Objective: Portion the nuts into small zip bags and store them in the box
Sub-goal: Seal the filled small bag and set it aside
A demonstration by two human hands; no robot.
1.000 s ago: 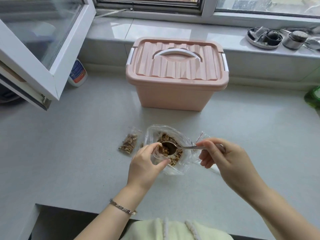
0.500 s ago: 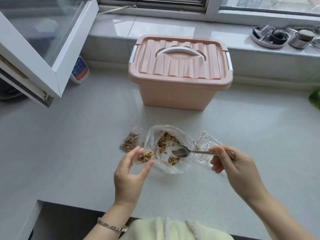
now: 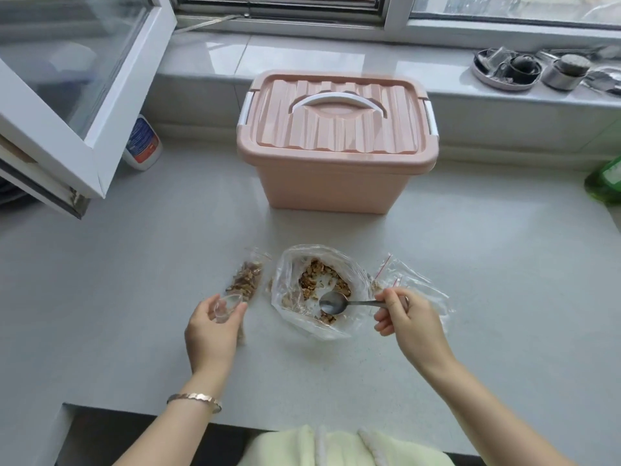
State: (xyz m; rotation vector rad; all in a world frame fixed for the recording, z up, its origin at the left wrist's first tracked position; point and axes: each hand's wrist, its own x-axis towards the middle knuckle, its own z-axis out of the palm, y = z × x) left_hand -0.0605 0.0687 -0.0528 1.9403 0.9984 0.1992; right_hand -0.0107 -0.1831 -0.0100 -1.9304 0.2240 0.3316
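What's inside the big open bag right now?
The big bag holds loose nuts and the bowl of the spoon; the right hand grips its handle. Anything beneath the nuts is hidden.

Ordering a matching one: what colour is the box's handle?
White, on the pink box's lid; handle shows in the head view.

White bottle (image 3: pixel 141 142) under open window sash (image 3: pixel 67 105); tray (image 3: pixel 487 79), metal cup (image 3: pixel 566 72) on sill; green object (image 3: pixel 605 179) right edge.
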